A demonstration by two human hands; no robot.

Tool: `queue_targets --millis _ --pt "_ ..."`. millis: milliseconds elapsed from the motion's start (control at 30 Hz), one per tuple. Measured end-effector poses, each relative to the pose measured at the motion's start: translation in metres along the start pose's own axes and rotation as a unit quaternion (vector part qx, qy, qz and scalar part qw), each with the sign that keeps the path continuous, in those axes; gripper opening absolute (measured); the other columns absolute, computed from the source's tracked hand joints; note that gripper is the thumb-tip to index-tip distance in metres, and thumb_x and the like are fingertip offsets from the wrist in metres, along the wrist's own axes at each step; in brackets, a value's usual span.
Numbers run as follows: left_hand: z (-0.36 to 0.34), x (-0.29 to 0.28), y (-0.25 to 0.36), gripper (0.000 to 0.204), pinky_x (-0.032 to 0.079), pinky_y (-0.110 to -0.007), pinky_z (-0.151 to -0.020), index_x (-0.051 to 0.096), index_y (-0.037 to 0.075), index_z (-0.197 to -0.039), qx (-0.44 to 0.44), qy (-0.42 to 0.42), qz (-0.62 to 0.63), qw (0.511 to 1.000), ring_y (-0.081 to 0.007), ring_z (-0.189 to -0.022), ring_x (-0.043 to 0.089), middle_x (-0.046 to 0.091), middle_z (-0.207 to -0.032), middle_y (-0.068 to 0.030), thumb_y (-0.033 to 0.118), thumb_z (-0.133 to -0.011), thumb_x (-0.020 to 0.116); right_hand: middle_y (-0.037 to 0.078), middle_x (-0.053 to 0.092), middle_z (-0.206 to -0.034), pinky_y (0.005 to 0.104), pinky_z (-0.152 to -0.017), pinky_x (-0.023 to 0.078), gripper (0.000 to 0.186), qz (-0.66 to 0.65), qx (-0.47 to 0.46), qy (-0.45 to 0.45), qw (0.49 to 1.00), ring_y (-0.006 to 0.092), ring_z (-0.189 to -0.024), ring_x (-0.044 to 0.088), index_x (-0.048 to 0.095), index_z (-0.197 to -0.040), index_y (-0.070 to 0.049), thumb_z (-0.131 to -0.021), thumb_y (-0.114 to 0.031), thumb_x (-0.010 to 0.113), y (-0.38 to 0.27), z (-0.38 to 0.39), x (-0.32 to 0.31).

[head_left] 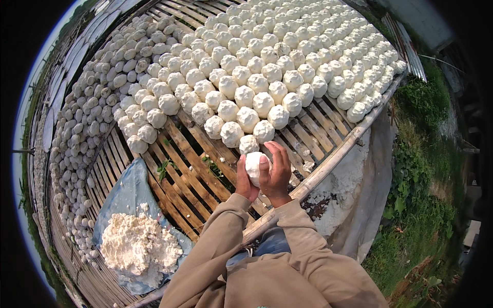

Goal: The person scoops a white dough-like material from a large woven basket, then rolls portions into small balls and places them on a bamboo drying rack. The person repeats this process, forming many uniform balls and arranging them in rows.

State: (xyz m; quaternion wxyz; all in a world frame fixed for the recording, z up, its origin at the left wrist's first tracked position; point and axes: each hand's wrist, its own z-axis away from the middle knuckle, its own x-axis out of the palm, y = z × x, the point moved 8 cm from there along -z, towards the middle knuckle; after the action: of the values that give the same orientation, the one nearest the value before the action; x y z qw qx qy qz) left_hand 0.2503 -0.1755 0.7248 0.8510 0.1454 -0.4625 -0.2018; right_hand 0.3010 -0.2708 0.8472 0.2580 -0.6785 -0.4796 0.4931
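Observation:
Between my two hands is a round white ball of dough-like paste [253, 168], held over the near part of a slatted bamboo rack [190, 190]. My left hand [244, 179] cups it from the left, thumb upright along its side. My right hand [276, 174] wraps it from the right, with the thumb on top and fingers curled around the far side. Just beyond my fingertips, a smaller white lump [249, 144] sits at the near end of many rows of similar white balls [247, 119] with knobbly tops.
A heap of crumbly off-white paste [138, 246] lies on a blue cloth [123, 192] at the near left. Greyer, drier-looking balls [92, 110] cover the rack's left side. A bamboo pole [328, 169] edges the rack before me. Green plants [411, 200] grow at the right.

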Motion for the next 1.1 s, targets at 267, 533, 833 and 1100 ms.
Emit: queue_targets --millis 267,533,833,1100 --pt "-0.081 0.122 -0.042 0.087 0.03 -0.043 -0.121 0.036 0.008 -0.161 -0.016 -0.083 -0.264 0.961 -0.0281 -0.145 0.043 0.045 -0.159 -0.0151 0.073 -0.104 0.034 0.013 0.061 -0.13 0.0388 -0.101 0.053 0.074 -0.217 0.362 -0.032 0.906 0.0264 -0.119 0.062 0.051 -0.142 -0.006 -0.08 -0.02 0.089 0.171 -0.052 -0.081" --pt "-0.066 0.059 -0.028 0.063 0.046 -0.043 -0.106 0.056 0.007 -0.144 -0.05 -0.054 -0.411 0.908 -0.0237 -0.129 0.056 0.06 -0.143 -0.0111 0.057 -0.107 0.045 0.019 0.06 -0.131 0.0468 -0.102 0.049 0.075 0.122 0.152 0.219 0.956 0.0363 -0.12 0.06 0.054 -0.137 -0.009 -0.074 -0.025 0.091 0.329 -0.18 -0.132" --pt "0.044 -0.118 -0.029 0.047 0.054 -0.033 -0.09 0.059 0.009 -0.141 -0.123 0.13 -0.351 0.919 -0.0156 -0.108 0.066 0.068 -0.127 -0.0067 0.043 -0.109 0.05 0.028 0.048 -0.145 0.0531 -0.105 0.046 0.081 0.342 0.227 0.098 0.907 0.0447 -0.132 0.049 0.043 -0.148 -0.003 -0.082 -0.029 0.082 0.351 -0.22 -0.094" --pt "0.142 -0.248 0.049 0.041 0.055 -0.027 -0.076 0.063 0.008 -0.133 0.057 0.333 -0.226 0.914 -0.0127 -0.093 0.069 0.069 -0.118 -0.0058 0.04 -0.107 0.058 0.02 0.051 -0.144 0.0477 -0.113 0.042 0.057 -0.054 -0.02 -0.253 0.966 0.0404 -0.134 0.05 0.05 -0.144 -0.004 -0.09 -0.01 0.07 0.006 0.011 0.172"
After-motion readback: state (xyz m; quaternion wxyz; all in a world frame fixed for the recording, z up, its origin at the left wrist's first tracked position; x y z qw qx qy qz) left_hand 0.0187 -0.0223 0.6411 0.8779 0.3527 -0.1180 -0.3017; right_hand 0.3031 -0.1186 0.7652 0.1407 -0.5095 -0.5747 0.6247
